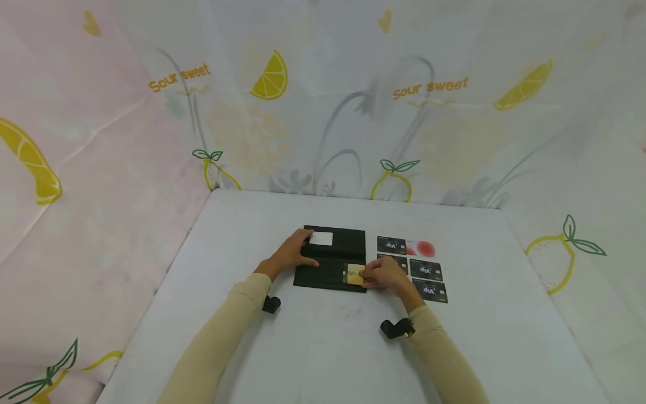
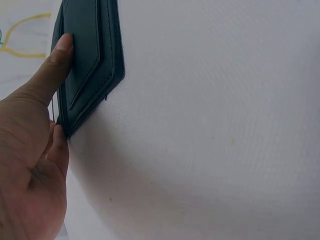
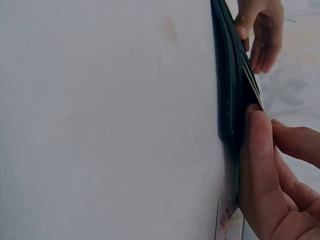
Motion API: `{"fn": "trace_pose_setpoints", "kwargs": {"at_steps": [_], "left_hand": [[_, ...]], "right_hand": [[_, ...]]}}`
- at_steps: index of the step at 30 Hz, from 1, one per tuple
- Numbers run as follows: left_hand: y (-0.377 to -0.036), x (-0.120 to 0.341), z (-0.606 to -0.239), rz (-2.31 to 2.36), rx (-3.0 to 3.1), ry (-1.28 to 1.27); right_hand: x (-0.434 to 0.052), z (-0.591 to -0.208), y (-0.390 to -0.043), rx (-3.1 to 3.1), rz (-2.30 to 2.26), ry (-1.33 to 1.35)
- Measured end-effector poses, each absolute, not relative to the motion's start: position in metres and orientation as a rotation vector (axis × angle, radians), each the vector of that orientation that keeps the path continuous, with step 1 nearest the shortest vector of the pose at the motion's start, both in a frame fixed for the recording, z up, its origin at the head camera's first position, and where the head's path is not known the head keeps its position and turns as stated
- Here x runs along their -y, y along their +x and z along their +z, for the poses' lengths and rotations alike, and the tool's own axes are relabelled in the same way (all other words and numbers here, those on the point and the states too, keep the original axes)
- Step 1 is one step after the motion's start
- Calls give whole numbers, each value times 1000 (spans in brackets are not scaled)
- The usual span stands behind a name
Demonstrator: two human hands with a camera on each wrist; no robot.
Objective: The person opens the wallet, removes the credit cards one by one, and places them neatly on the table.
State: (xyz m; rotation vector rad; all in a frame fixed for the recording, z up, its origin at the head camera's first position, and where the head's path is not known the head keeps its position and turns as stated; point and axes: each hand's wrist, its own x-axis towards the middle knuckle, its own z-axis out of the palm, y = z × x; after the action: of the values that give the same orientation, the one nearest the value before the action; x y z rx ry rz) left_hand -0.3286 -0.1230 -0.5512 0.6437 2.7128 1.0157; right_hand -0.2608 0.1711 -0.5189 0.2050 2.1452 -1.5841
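Observation:
A black wallet [image 1: 348, 242] lies opened flat on the white table, its upper flap showing a white patch [image 1: 321, 238]. My left hand [image 1: 291, 250] holds the wallet's left side; in the left wrist view the thumb lies across the dark leather [image 2: 90, 50] and other fingers meet its edge. On the lower flap, a yellow card [image 1: 355, 274] sits partly in a pocket at the right end. My right hand [image 1: 386, 273] pinches that card by its outer edge. The right wrist view shows the card's thin edge [image 3: 254, 85] between wallet layers; the inserted part is hidden.
Right of the wallet lie several dark "Vip" cards [image 1: 426, 270] and a white card with red spots [image 1: 425, 248]. One dark card is partly covered by my right hand. Printed cloth [image 1: 323, 129] hangs behind and beside the table [image 1: 323, 342].

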Motion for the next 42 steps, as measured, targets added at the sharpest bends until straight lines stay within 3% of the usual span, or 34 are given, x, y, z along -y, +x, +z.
{"fn": "trace_pose_setpoints", "kwargs": {"at_steps": [22, 42], "left_hand": [[-325, 121, -546, 1032, -2704, 635], [-322, 121, -541, 1020, -2695, 621]], "right_hand": [[-171, -523, -263, -2353, -1543, 279], [-253, -511, -260, -2459, -1562, 358]]}}
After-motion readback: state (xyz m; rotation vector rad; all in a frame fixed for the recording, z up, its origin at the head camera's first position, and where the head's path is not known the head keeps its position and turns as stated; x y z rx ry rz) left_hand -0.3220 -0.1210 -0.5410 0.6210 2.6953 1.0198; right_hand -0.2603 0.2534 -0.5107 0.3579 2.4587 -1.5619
